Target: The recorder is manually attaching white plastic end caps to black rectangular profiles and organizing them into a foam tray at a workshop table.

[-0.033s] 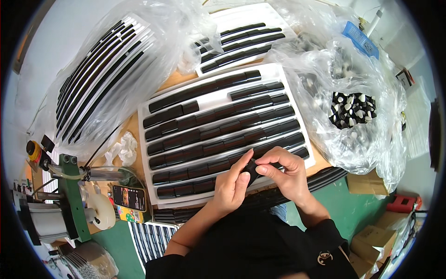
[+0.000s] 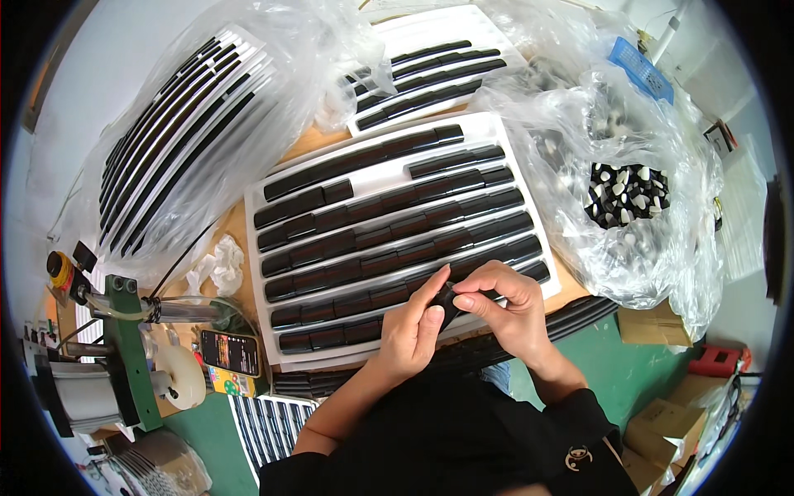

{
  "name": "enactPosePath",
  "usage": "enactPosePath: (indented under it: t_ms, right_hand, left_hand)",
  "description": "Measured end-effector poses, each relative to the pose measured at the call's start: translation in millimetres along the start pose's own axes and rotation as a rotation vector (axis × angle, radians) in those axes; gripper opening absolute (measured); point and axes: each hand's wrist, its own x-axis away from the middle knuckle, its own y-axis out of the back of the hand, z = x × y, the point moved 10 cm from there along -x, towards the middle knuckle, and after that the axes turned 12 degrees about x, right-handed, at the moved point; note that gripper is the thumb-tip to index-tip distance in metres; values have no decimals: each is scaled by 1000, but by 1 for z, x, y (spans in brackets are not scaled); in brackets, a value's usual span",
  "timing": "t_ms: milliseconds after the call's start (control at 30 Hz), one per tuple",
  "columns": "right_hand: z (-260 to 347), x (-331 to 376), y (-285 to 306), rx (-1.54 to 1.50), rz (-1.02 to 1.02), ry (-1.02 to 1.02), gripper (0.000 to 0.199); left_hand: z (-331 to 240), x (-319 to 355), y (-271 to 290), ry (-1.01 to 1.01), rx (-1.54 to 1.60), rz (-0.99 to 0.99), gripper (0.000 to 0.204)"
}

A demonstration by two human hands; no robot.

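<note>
Just above the near edge of a white tray (image 2: 380, 174), both my hands meet around a small black glossy piece (image 2: 447, 302). My left hand (image 2: 409, 332) grips it from the left between thumb and fingers. From the right, my right hand (image 2: 509, 310) pinches at the piece's upper end, thumb against curled forefinger. Whether a smaller part sits in that pinch is hidden. Rows of similar black pieces (image 2: 397, 232) fill the tray's slots, with gaps in the upper rows. My hands cover part of the lower rows.
Clear plastic at right holds a heap of black-and-white small parts (image 2: 627, 197). Another tray (image 2: 496, 33) stands behind, and a plastic-wrapped one (image 2: 178, 140) at left. A green-framed machine (image 2: 132, 351), a phone (image 2: 231, 353) and crumpled tissue (image 2: 222, 264) are at left. Cardboard boxes (image 2: 666, 426) stand lower right.
</note>
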Motion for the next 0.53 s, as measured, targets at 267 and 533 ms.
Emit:
enactPosePath:
  t_ms: [267, 533]
  right_hand:
    - [6, 8, 2, 103, -119, 69, 12]
    - [18, 19, -14, 258, -62, 319, 57]
  left_hand:
    - [-4, -1, 0, 18, 48, -54, 33]
    - [4, -7, 6, 170, 183, -136, 34]
